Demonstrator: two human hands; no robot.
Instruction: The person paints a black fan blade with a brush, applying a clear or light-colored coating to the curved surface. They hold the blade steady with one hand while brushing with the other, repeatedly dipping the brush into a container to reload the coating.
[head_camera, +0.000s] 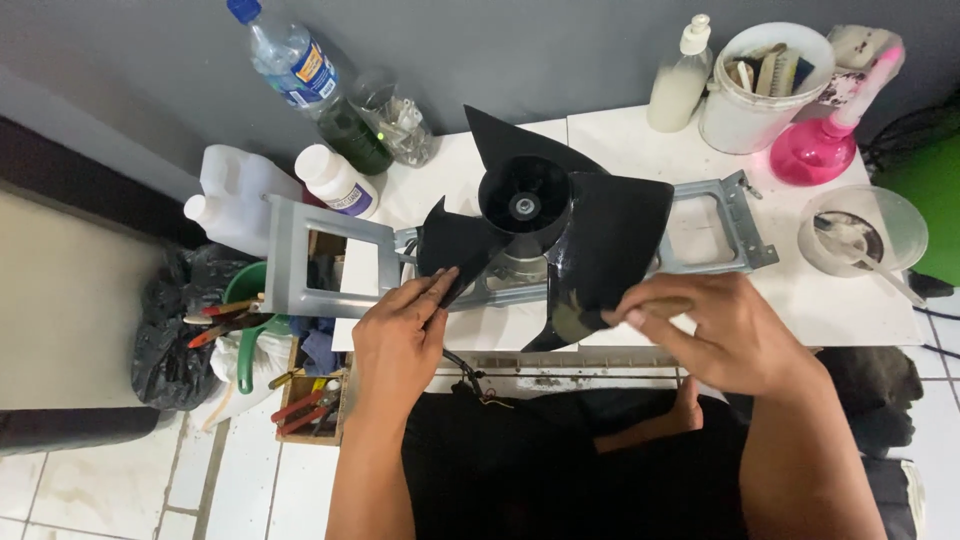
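I see a black three-bladed fan (545, 235) mounted on a grey metal bracket (330, 255) that lies across a white tiled table (620, 135) against a grey wall. Its blades look dull and dusty around a round hub. My left hand (400, 335) pinches the edge of the near-left blade; my right hand (725, 330) is curled around a brush (590, 315), pressing it onto the near-right blade. Behind stand a white bucket (760, 110), a pink flask (815, 150) and plastic bottles (290, 60).
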